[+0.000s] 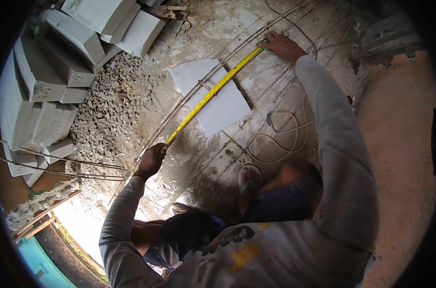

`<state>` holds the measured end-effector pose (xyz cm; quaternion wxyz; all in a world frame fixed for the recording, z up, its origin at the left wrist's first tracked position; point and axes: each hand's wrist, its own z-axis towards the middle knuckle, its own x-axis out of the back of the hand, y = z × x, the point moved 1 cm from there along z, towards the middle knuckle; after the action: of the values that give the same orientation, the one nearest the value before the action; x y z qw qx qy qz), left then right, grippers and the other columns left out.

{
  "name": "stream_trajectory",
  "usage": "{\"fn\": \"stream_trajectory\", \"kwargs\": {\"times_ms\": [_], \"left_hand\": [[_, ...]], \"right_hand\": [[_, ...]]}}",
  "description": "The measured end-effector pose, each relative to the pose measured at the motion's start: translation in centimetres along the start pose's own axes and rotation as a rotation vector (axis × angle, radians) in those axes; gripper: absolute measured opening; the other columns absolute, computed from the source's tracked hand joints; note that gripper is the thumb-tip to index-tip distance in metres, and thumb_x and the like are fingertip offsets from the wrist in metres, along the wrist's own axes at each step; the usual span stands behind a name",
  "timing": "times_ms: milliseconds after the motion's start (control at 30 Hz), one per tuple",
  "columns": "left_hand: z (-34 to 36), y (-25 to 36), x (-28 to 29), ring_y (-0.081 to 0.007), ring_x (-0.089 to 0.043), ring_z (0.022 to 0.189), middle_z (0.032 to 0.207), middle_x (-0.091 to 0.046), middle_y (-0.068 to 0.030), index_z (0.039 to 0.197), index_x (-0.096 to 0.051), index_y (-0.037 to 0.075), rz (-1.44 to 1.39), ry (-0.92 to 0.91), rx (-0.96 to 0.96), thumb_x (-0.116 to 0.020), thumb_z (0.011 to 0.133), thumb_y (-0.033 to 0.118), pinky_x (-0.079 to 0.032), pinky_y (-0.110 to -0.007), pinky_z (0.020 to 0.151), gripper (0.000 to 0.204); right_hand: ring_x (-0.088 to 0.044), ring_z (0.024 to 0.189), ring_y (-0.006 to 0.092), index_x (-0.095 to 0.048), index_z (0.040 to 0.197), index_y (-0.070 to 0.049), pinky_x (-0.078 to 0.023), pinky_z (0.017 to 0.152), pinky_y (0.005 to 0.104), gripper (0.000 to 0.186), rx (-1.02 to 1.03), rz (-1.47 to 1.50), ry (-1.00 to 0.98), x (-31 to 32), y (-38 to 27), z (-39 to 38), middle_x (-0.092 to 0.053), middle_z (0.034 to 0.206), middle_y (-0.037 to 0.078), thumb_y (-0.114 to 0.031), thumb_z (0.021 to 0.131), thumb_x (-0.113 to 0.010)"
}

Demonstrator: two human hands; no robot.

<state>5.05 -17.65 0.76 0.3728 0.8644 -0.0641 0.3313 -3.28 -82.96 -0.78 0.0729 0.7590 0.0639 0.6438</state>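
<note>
A yellow tape measure is stretched taut along a pair of long steel rebars. Closed on the tape's lower left end is my left hand, its fingers pinched beside the bars. At the upper right, my right hand is wrapped round the tape's other end, where a bit of green case shows between the fingers. Beneath the tape and bars lies a flat pale block on the concrete floor. A tie or stirrup joins the bars above the block.
Light grey blocks are stacked at the left, beside a heap of gravel. Thin rods stick out at the lower left. A loose cord coils near my sandalled foot. A plastered wall rises at the right.
</note>
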Motion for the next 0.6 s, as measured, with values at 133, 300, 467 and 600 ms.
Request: {"fn": "stream_trajectory", "kwargs": {"times_ms": [133,300,467,600], "left_hand": [[-0.5,0.0,-0.4,-0.0395,-0.059,0.079,0.083,-0.06,-0.025,0.109,-0.066,-0.002,-0.088,0.13,-0.052,-0.046,0.112,0.054,-0.048,-0.047,0.076,0.059],[-1.7,-0.5,0.7,-0.0352,-0.061,0.083,0.091,-0.067,-0.0218,0.11,-0.067,-0.002,-0.081,0.171,0.02,-0.051,0.111,0.051,-0.05,-0.043,0.08,0.056],[-4.8,-3.1,1.5,-0.0201,-0.057,0.073,0.081,-0.064,-0.0121,0.114,-0.071,0.0,-0.039,0.221,0.03,-0.052,0.111,0.051,-0.047,-0.037,0.069,0.055],[-5.5,-3.4,1.4,-0.0326,-0.065,0.081,0.09,-0.07,-0.0198,0.117,-0.07,0.0,-0.054,0.158,0.127,-0.052,0.111,0.05,-0.051,-0.043,0.078,0.054]], "right_hand": [[-0.056,0.138,0.037,-0.062,0.145,-0.035,-0.052,0.113,0.0454,0.039,-0.001,0.034,0.041,-0.8,0.1,-0.4,-0.049,0.158,0.014,-0.025,0.109,-0.051],[-0.052,0.144,0.0369,-0.061,0.148,-0.031,-0.051,0.114,0.0456,0.052,0.003,0.114,0.113,-0.7,-0.5,0.0,-0.047,0.161,0.014,-0.01,0.101,-0.062],[-0.054,0.139,0.0378,-0.06,0.148,-0.03,-0.053,0.11,0.0457,0.062,0.124,0.063,0.053,2.3,-4.0,1.1,-0.051,0.152,0.017,-0.003,0.094,-0.071],[-0.057,0.136,0.0383,-0.061,0.148,-0.031,-0.055,0.109,0.0468,0.063,0.131,0.066,-0.029,3.5,-5.7,-0.1,-0.053,0.151,0.015,-0.002,0.093,-0.071]]}}
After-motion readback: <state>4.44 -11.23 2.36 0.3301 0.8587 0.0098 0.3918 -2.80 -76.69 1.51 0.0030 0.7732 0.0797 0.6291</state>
